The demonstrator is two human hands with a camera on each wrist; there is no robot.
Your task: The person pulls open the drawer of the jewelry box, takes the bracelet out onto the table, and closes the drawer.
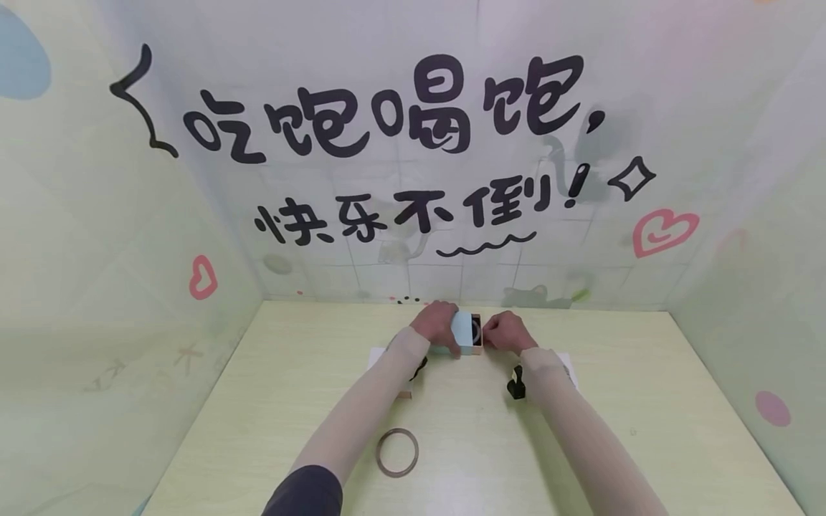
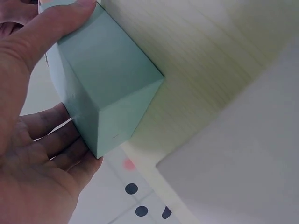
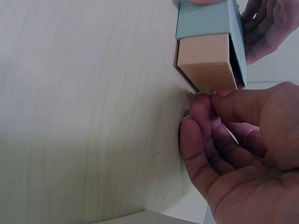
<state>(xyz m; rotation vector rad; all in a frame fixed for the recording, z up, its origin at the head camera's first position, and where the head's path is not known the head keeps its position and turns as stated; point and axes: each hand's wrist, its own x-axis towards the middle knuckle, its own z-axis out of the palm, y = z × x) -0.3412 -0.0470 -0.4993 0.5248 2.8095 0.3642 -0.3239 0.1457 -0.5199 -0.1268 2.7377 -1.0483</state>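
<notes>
A light blue drawer box (image 2: 107,60) lies near the back of the table. My left hand (image 1: 439,324) grips its sleeve, thumb on one side and fingers along the opposite side. A peach-coloured drawer (image 3: 205,58) sticks partly out of the sleeve's right end. Inside it, the head view shows a dark lining and part of a pale ring (image 1: 476,331). At the drawer's outer end, my right hand (image 1: 510,332) pinches with thumb and fingertips; its fingers mostly hide what is pinched. A brownish bangle (image 1: 378,453) lies flat nearer the front of the table.
White flat-looking things (image 1: 377,355) show beside the left forearm and beside the right forearm (image 1: 569,367). Black pieces (image 1: 515,387) are at the wrists. A small orange-brown edge (image 1: 405,394) shows beside the left sleeve. A printed backdrop (image 1: 413,279) borders the table's back edge.
</notes>
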